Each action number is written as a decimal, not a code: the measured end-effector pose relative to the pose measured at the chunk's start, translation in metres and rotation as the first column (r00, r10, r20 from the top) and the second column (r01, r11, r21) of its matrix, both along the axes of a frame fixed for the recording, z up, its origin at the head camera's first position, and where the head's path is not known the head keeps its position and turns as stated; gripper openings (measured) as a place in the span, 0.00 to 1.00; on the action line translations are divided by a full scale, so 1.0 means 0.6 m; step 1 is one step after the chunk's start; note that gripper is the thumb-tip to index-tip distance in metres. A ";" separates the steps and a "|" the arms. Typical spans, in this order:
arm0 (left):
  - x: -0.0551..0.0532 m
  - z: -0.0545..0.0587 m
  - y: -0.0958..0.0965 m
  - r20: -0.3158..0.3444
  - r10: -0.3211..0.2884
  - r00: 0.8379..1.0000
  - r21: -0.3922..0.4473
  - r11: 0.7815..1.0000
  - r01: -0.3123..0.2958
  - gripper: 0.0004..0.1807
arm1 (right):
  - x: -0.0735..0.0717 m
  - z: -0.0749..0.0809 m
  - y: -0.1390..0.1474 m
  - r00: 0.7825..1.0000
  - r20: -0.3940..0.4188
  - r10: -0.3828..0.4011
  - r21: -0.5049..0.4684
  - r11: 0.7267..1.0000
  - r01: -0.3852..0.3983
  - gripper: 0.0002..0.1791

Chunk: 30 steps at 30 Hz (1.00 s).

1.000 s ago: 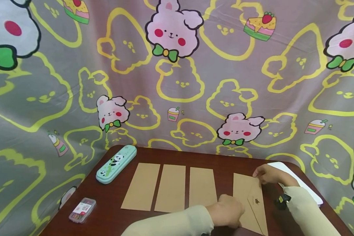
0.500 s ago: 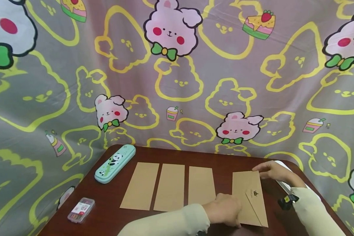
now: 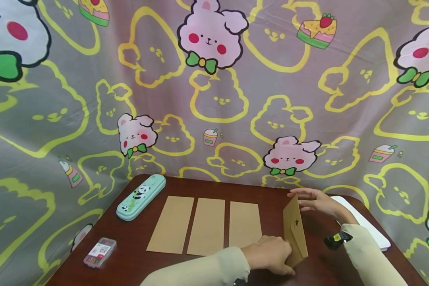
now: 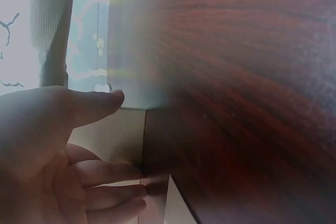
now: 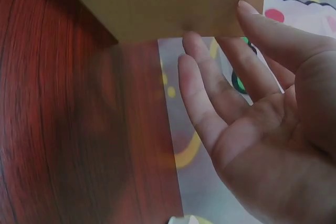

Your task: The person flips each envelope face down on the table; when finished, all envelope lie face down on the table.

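A brown kraft envelope (image 3: 297, 232) stands tilted up on a long edge at the right of the table, its flap with a small dark crown print facing right. At its far upper corner my right hand (image 3: 316, 203) pinches it, the thumb (image 5: 262, 22) on one face and fingertips reaching round the other. My left hand (image 3: 271, 252) is at the near end, on the envelope's left side; in the left wrist view its thumb (image 4: 97, 103) is stretched out and the fingers lie loosely extended. Left of it, three brown envelopes (image 3: 206, 226) lie flat in a row.
A mint panda pencil case (image 3: 141, 197) lies at the back left of the dark wood table (image 3: 132, 254). Nearer is a small clear plastic box (image 3: 100, 253) with a label. A white flat object (image 3: 366, 226) is by the right arm. A patterned curtain (image 3: 221, 99) hangs behind.
The envelope has gone from lying nearly flat to tilted up on its long edge. My right hand has moved left with its far corner; the left hand has stayed near the near end.
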<state>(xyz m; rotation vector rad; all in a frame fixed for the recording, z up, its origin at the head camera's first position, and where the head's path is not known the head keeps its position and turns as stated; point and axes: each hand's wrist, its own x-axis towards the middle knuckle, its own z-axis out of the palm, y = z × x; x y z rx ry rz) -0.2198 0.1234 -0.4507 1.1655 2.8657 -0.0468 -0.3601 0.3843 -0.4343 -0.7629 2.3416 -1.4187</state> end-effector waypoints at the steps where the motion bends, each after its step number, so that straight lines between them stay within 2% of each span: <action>1: 0.000 0.000 -0.001 0.010 -0.002 1.000 0.002 1.000 0.002 0.23 | 0.000 -0.001 -0.003 1.000 0.002 0.011 0.000 1.000 -0.011 0.29; 4: -0.004 0.000 -0.006 0.048 -0.007 0.999 0.004 1.000 0.006 0.22 | 0.000 -0.001 -0.009 1.000 0.024 0.010 0.010 1.000 -0.010 0.30; 5: -0.006 0.001 -0.008 0.074 0.001 0.997 0.008 1.000 -0.002 0.26 | 0.000 0.001 -0.011 1.000 0.028 0.004 0.015 1.000 -0.005 0.30; 9: -0.015 0.009 -0.015 0.173 0.048 0.984 0.055 0.997 -0.059 0.52 | -0.001 0.009 -0.017 0.999 0.024 -0.026 0.053 0.998 0.025 0.31; 11: -0.016 0.017 -0.018 0.214 0.070 0.974 0.106 0.990 -0.094 0.61 | -0.002 0.012 -0.018 0.999 0.025 -0.032 0.067 0.997 0.031 0.32; 13: -0.014 0.025 -0.022 0.198 0.066 0.978 0.160 0.982 -0.099 0.66 | -0.003 0.014 -0.018 0.999 0.025 -0.034 0.076 0.997 0.032 0.32; 14: -0.012 0.031 -0.024 0.175 0.051 0.983 0.180 0.980 -0.083 0.67 | -0.003 0.015 -0.018 0.999 0.025 -0.033 0.075 0.997 0.031 0.32; 16: -0.007 0.040 -0.027 0.114 0.009 0.993 0.213 0.976 -0.034 0.66 | -0.002 0.015 -0.017 0.999 0.016 -0.030 0.079 0.996 0.029 0.31; 18: -0.003 0.047 -0.029 0.042 -0.049 0.998 0.219 0.975 0.039 0.60 | 0.001 0.014 -0.015 0.999 0.011 -0.030 0.075 0.997 0.029 0.31; 22: 0.000 0.053 -0.031 -0.017 -0.167 0.986 0.224 0.960 0.166 0.39 | 0.007 0.013 -0.015 0.999 0.013 -0.031 0.076 0.997 0.030 0.31; 26: -0.003 0.055 -0.032 -0.034 -0.221 0.975 0.246 0.943 0.223 0.28 | 0.007 0.013 -0.019 0.999 0.013 -0.035 0.084 0.996 0.034 0.31; 30: -0.006 0.058 -0.032 -0.036 -0.235 0.971 0.241 0.941 0.237 0.26 | 0.002 0.009 -0.022 1.000 0.001 -0.015 0.097 0.995 0.014 0.29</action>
